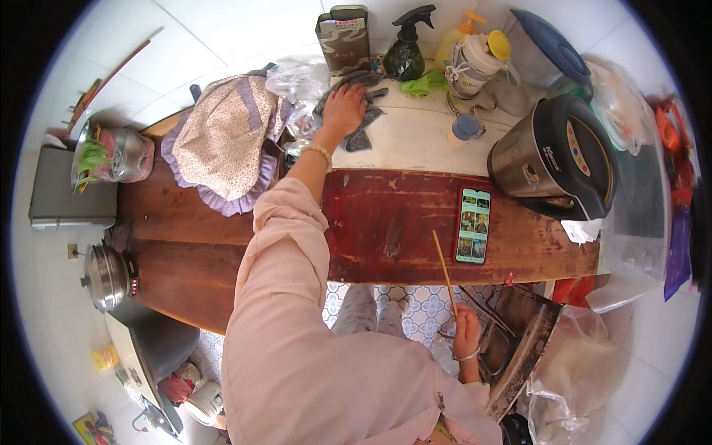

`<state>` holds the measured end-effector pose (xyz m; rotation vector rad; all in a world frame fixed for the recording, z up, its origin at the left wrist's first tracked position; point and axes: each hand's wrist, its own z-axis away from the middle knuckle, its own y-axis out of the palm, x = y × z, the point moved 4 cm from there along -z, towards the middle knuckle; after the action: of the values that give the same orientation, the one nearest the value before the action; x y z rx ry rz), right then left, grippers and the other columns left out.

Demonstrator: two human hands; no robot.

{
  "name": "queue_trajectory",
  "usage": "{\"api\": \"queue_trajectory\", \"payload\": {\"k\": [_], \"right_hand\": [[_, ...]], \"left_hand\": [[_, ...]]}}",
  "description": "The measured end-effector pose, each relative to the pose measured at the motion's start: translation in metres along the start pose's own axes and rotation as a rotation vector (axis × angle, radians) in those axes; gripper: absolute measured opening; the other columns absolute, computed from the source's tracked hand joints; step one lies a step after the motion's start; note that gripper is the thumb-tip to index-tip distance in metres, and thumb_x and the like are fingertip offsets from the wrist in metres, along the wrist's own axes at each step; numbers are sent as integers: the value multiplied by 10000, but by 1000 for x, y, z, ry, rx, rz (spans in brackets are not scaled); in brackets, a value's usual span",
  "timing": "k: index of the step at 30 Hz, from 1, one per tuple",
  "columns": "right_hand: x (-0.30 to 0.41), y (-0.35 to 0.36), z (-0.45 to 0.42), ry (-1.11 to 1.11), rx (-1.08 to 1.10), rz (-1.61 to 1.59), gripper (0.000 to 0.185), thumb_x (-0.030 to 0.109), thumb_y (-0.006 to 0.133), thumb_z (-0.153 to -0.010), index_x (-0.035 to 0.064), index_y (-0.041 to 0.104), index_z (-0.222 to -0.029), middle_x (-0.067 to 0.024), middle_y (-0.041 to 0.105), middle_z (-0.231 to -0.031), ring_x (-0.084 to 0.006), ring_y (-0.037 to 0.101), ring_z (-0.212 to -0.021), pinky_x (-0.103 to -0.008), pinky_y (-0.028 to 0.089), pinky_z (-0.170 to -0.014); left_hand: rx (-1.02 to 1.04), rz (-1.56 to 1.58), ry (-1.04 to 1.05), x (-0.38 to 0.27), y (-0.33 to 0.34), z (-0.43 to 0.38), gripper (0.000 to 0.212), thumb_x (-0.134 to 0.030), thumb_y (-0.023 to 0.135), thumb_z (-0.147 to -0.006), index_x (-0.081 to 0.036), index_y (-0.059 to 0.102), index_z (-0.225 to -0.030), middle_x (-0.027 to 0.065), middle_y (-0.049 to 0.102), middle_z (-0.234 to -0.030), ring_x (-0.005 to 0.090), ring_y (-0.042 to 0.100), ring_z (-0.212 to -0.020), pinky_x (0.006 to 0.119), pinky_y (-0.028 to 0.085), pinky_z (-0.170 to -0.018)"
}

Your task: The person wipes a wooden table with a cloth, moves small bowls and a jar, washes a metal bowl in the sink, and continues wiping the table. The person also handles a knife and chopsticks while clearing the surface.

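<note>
My left hand (345,108) lies palm down on a bunched dark grey cloth (359,139), its fingers bent over the fabric, on the pale strip at the back of the wooden table. Low on the right, beside the table's near edge, my right hand (467,331) grips the lower end of a thin wooden stick (445,270). The stick slants up over the red-painted tabletop (384,222). A smartphone (473,225) with a lit screen lies to the right of the stick's tip. Crumpled clear plastic (300,89) lies just left of the cloth.
A frilled floral fabric cover (222,139) lies to the left. Behind the cloth stand a camouflage-patterned box (344,44) and a dark spray bottle (405,55). A steel soymilk maker (534,156) and a blue-lidded jar (464,129) stand right. An open drawer (523,345) juts below.
</note>
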<state>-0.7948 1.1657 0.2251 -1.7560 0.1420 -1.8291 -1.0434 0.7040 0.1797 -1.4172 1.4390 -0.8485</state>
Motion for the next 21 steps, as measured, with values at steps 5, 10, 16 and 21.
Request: {"api": "queue_trajectory", "payload": {"k": [5, 10, 16, 21], "right_hand": [[8, -8, -1, -153, 100, -35, 143, 78, 414, -843, -20, 518, -824, -132, 590, -895, -223, 549, -724, -290, 435, -654], [10, -28, 9, -188, 165, -76, 149, 86, 419, -837, -21, 509, -786, -136, 591, -907, -244, 553, -735, -308, 433, -657], [-7, -43, 27, -193, 82, -92, 137, 65, 416, -828, -17, 505, -764, -134, 593, -910, -260, 547, -723, -313, 433, -654], [-22, -49, 51, -100, 16, 9, 137, 53, 407, -828, -18, 514, -781, -139, 592, -909, -259, 551, -760, -318, 436, -687]], "left_hand": [[66, 27, 53, -58, -37, 111, 371, -228, 467, -831, -80, 484, -1171, 79, 426, -1276, 297, 360, -1193, 444, 307, -965], [188, 85, 92, -142, -93, 237, 402, -185, 506, -811, -73, 462, -1195, 94, 409, -1288, 308, 345, -1206, 429, 291, -974], [243, 39, 247, -167, -87, 230, 414, -208, 502, -818, -94, 454, -1214, 73, 403, -1299, 277, 342, -1216, 434, 289, -971], [128, 12, 109, -118, -25, 121, 381, -241, 438, -848, -117, 465, -1207, 63, 403, -1302, 261, 344, -1212, 445, 287, -977]]}}
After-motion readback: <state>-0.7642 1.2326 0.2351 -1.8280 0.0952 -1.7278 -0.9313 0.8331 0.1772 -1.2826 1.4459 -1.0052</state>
